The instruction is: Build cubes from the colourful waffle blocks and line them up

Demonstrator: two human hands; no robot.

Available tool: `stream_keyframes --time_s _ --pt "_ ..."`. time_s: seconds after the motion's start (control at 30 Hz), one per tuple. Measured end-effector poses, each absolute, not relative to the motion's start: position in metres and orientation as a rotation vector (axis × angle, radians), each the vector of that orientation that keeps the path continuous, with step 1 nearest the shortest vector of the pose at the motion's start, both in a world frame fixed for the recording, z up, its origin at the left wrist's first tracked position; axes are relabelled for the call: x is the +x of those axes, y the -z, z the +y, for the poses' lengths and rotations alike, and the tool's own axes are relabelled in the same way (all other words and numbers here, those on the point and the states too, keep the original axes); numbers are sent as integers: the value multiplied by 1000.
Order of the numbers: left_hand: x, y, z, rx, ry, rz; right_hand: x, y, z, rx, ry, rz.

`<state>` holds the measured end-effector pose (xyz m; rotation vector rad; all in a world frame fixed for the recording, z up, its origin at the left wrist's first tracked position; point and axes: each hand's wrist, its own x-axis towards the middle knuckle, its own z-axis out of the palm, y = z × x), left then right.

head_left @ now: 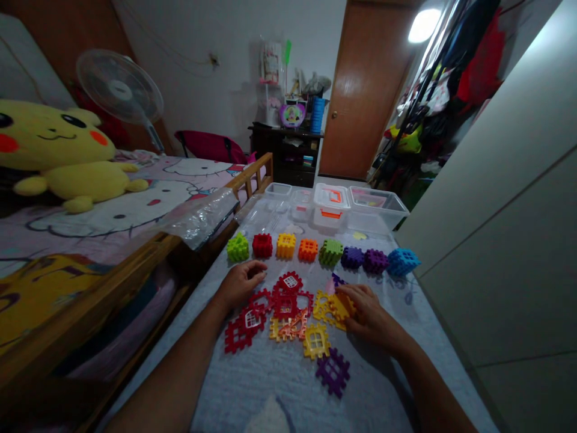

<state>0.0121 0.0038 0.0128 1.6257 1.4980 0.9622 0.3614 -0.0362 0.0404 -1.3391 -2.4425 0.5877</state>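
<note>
My right hand (367,313) is closed on a yellow tile (341,308) at the right of a loose group of flat toothed tiles. My left hand (242,284) rests on the cloth beside red tiles (285,305), its fingers curled together; nothing shows in them. Orange and yellow pieces (291,326) lie below the red ones. Nearer me are a yellow window tile (316,341) and a purple tile (333,371). Behind the hands runs a row of stacked tiles: lime (238,247), red, yellow, orange (308,250), green, dark blue, purple and light blue (402,261).
Clear plastic boxes (331,207), one with orange latches, stand at the far end of the cloth-covered table (270,394). A wooden bed rail (157,258) borders the left side, with a yellow plush toy (76,180) on the bed. A pale cabinet (505,240) stands right.
</note>
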Motion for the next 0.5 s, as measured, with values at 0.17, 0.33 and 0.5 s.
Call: stream_keyframes --time_s 0.17,0.33,0.5 --pt "13 -15 4 1633 -938 1509 360 -39 -35 -1328 -607 -2455" --pt "13 -16 4 1640 -937 1510 360 -41 -35 -1352 -658 -2446" --pt "14 -19 3 1633 -957 1514 358 -50 -35 -1389 -593 -2506"
